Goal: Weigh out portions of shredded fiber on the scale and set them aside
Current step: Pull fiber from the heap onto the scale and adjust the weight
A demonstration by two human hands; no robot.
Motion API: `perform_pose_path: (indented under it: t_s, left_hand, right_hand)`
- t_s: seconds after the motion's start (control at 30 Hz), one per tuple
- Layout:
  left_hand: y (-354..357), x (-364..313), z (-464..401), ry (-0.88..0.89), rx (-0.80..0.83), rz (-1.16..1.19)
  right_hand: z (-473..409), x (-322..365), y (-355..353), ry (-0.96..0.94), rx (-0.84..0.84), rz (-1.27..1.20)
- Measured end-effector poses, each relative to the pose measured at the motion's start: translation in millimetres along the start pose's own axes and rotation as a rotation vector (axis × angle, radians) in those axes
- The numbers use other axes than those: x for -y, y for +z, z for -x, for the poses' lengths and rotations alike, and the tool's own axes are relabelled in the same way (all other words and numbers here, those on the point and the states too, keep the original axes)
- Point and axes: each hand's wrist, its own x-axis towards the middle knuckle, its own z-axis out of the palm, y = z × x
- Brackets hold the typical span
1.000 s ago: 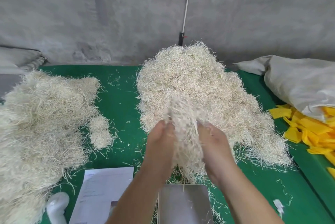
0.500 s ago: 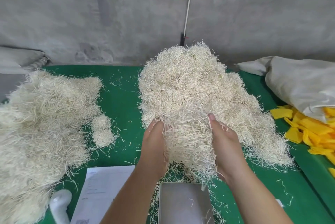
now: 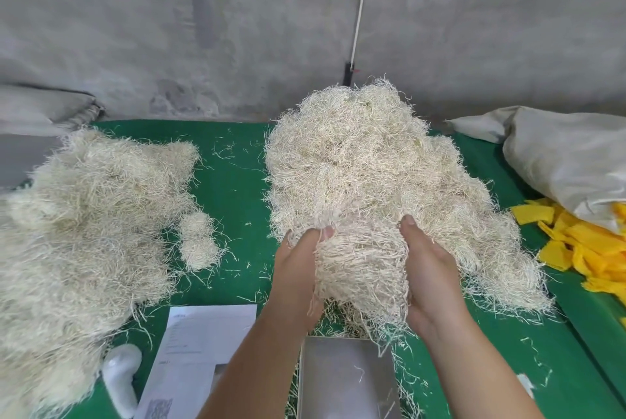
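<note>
Centre of frame: your left hand (image 3: 298,269) and right hand (image 3: 430,279) cup a clump of shredded fiber (image 3: 360,269) between them, fingers curled round its sides, above the scale's steel pan (image 3: 345,381) at lower centre. Behind it the large fiber heap (image 3: 366,161) lies on the green worktop (image 3: 233,188); a second heap (image 3: 84,222) fills the left, yellow pieces (image 3: 589,246) the right edge
</note>
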Motion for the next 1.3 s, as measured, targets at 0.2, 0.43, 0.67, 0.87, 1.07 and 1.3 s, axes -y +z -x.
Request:
perform_pose_path:
  t_s: [0.2, 0.43, 0.67, 0.87, 1.07, 1.3]
  left_hand:
    - [-2, 19, -1, 0.039, 0.123, 0.116]
    - [-9, 41, 9, 0.023, 0.037, 0.192]
    - [-8, 53, 20, 0.109, -0.025, -0.025]
    - [-13, 60, 39, 0.101, 0.168, 0.235]
    - [-13, 53, 43, 0.211, -0.081, 0.135]
    - [-16, 23, 45, 0.271, 0.015, 0.141]
  right_hand:
    - [8, -11, 16, 0.001, -0.005, 0.045]
    - [9, -21, 12, -0.071, -0.008, 0.086]
    - [52, -57, 15, -0.022, 0.277, 0.044]
    - [37, -42, 19, -0.096, 0.058, 0.221]
    - [65, -62, 45, -0.274, 0.317, 0.376]
    - [97, -64, 47, -0.244, 0.425, 0.107]
